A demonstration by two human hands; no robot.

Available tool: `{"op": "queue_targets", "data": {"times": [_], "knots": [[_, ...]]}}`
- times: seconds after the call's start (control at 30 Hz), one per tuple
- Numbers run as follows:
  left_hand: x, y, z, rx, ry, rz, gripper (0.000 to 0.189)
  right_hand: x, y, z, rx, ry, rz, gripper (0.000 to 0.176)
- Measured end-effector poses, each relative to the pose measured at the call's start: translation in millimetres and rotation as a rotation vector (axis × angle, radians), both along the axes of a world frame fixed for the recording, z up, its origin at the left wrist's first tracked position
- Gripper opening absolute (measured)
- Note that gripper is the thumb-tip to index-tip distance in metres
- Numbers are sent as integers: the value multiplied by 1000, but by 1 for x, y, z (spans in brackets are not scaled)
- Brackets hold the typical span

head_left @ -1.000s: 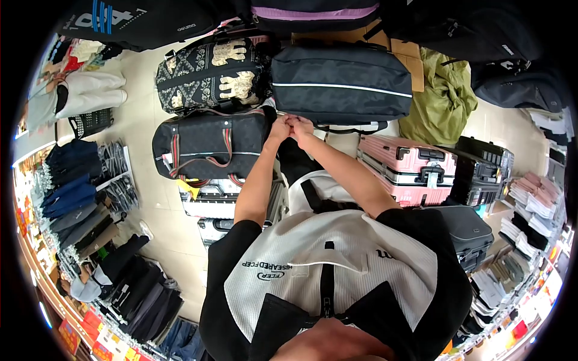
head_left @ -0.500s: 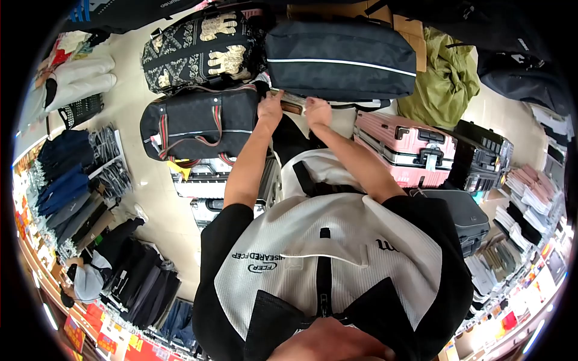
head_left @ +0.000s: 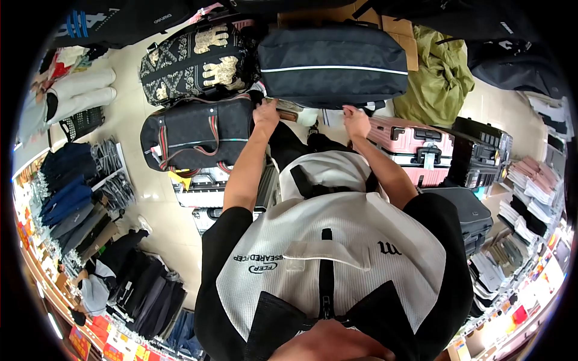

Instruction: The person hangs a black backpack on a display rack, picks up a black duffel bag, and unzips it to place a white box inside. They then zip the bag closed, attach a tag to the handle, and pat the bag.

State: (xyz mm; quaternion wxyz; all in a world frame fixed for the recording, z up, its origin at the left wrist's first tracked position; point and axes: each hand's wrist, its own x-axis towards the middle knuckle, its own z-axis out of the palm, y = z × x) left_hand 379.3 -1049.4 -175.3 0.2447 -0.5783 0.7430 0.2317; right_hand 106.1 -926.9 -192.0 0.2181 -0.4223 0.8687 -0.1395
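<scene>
Your left hand and right hand are apart, near the dark bag. A pink suitcase lies beside your right forearm.

Shop, suitcases, stacked folded clothes

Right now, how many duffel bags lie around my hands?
3: the elephant-print bag ahead to the left, the striped-strap bag beside your left hand, and the white-striped bag straight ahead. More may be hidden.

The pale, shiny tiled floor carries a silver suitcase and, well apart from it, a pink suitcase beside a black suitcase, near a green sack.
</scene>
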Motion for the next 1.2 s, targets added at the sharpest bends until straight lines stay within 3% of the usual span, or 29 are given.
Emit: {"op": "queue_targets", "data": {"times": [0.03,0.1,0.17,0.2,0.27,0.33,0.47,0.5,0.6,0.73,0.83,0.9,0.97,1.0,1.03,1.07,1.13,1.2], "knots": [[-3,3,1,-75,28,15,43,-8,4,0,0,0,-14,23],[-18,4,2,-179,-20,-159,30,-13,8,1,10,35,-9,23],[-37,18,-1,-338,77,-208,32,-6,9,0,-159,22,40,17],[-52,21,13,-175,60,-288,38,-1,5,3,-233,24,74,14],[-63,53,-18,-473,139,-202,45,9,1,8,-280,25,96,11],[-69,59,0,-356,100,-173,55,12,-2,9,-339,68,117,11],[-66,69,14,-387,204,-208,53,10,-1,5,-346,71,133,10],[-66,68,23,-297,241,-187,52,9,0,6,-344,64,132,11],[-73,72,12,-163,656,-74,52,11,4,23,-370,88,92,13],[-101,83,5,-193,553,-176,53,7,5,25,-235,-75,-6,16],[-120,74,21,-22,474,-45,54,-1,5,12,-214,-254,-1,19],[-132,66,9,11,431,88,51,-5,6,27,-284,-96,148,20],[-129,69,-14,287,949,604,47,-3,11,37,-496,-29,260,22],[-129,66,-6,432,1199,869,46,1,17,41,-456,-125,305,22],[-126,70,3,474,1243,943,38,11,26,45,-391,-436,191,20],[-119,73,4,610,1293,971,31,20,33,51,-315,-747,73,18],[-112,86,6,660,1318,994,29,30,49,-17,-378,-1062,164,9],[-99,98,-4,413,1077,906,34,29,43,11,-70,-1196,95,8]]}}
